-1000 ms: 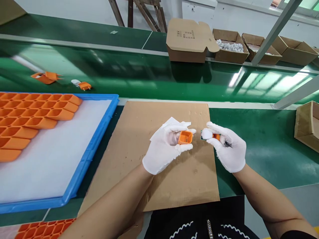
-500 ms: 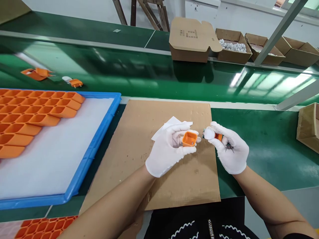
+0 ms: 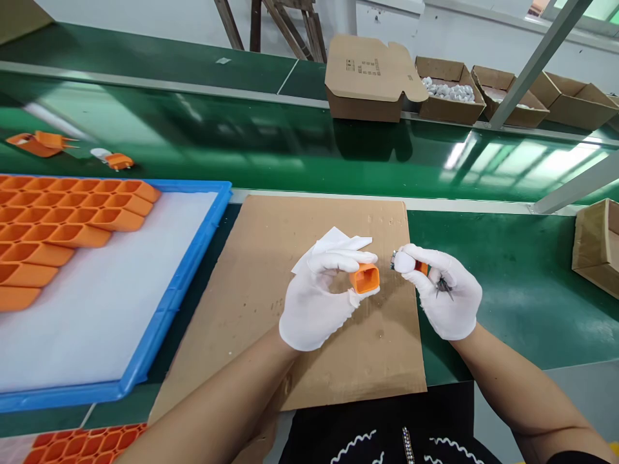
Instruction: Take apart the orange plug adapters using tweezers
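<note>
My left hand (image 3: 322, 293), in a white glove, pinches a small orange plastic housing (image 3: 365, 278) between thumb and fingers, its hollow end facing right. Just across from it, my gloved right hand (image 3: 447, 290) grips a small part with a round white cap (image 3: 404, 261) and an orange body, most of which the fingers cover. Dark wire ends (image 3: 443, 288) poke out of the right palm. A short gap lies between the two parts. Behind the left fingers a folded white paper (image 3: 333, 237) lies on a cardboard sheet (image 3: 358, 361).
A blue-rimmed tray (image 3: 181, 299) with rows of orange housings (image 3: 77, 212) stands at left. Red-orange housings (image 3: 82, 444) show at lower left. Loose orange parts (image 3: 118, 160) are reflected or lie beyond the tray. Cardboard boxes (image 3: 370, 71) line the back shelf; another box (image 3: 597, 251) sits right.
My left hand has turned the orange housing so its opening points more to the right, and its fingers have shifted around it. My right hand is nearly still, holding its part.
</note>
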Available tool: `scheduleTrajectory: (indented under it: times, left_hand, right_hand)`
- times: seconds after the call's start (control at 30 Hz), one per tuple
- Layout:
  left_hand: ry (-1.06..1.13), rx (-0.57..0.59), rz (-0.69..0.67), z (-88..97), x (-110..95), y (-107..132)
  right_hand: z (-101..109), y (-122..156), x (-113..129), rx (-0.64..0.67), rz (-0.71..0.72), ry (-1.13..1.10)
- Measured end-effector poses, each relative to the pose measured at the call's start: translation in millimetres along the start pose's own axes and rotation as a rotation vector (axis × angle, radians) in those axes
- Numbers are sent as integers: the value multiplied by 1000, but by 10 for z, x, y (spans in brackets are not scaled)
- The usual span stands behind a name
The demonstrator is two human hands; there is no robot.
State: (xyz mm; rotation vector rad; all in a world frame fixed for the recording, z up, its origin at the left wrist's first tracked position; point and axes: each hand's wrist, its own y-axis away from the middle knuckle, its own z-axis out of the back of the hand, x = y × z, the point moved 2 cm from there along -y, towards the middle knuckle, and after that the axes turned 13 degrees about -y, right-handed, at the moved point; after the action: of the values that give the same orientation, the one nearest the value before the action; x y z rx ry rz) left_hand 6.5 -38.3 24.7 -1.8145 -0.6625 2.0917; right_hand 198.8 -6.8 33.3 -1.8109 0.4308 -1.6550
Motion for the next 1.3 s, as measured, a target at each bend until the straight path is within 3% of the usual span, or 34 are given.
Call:
scheduleTrajectory:
  times: [0.17,0.33,0.5,0.6,1.03,1.2,1.3]
  left_hand:
    - [-72,0,26,11,-7,27]
    - [-195,50,110,23,-7,57]
    - [-271,4,-27,19,-3,72]
    - [-298,36,-70,17,-12,66]
    - [-435,100,-97,60,-23,77]
    - [-477,77,-155,52,6,111]
    - [-463,41,-108,25,32,162]
  right_hand:
    - [-23,-2,40,23,-21,-35]
    - [-44,20,99,118,86,105]
    - [-68,52,94,178,147,165]
    - [-83,42,99,202,146,148]
    - [-46,139,-23,290,-103,18]
    - [-14,141,-50,362,-174,143]
    - [-8,148,-18,394,-203,243]
